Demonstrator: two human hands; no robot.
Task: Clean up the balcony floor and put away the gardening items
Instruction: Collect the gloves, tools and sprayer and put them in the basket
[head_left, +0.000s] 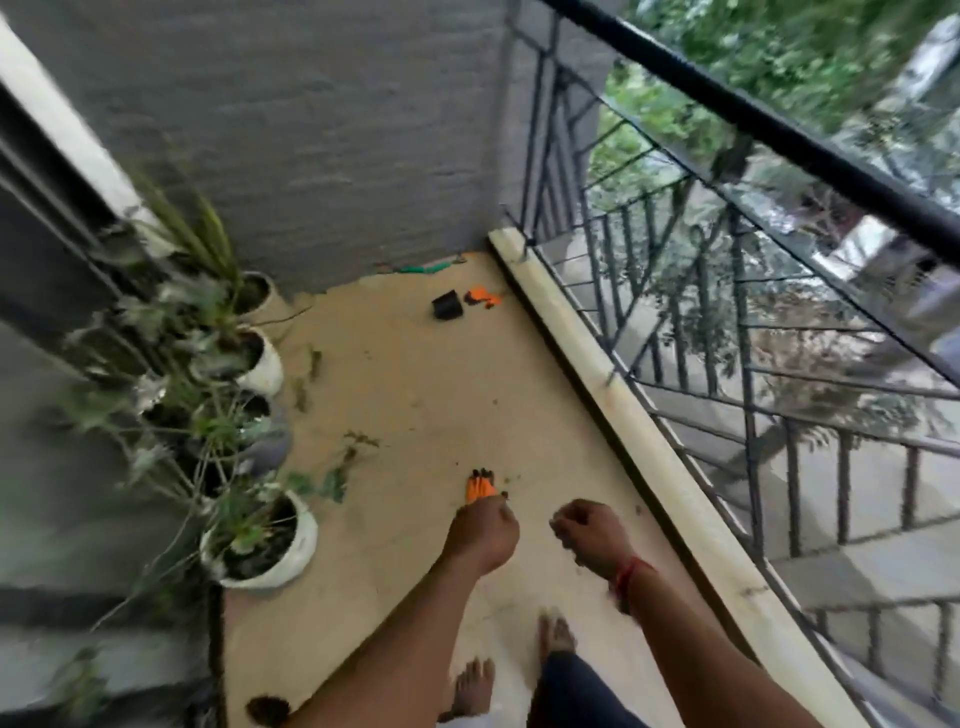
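plants (228, 512) in white pots (297, 560)

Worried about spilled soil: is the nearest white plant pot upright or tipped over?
Upright: the white plant pot stands on its base on the balcony floor, with dark soil inside and none visibly spilled beside it.

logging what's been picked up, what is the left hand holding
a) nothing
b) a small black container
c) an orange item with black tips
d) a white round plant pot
c: the left hand grips the orange item with black tips, while the small black container sits on the tan floor farther ahead.
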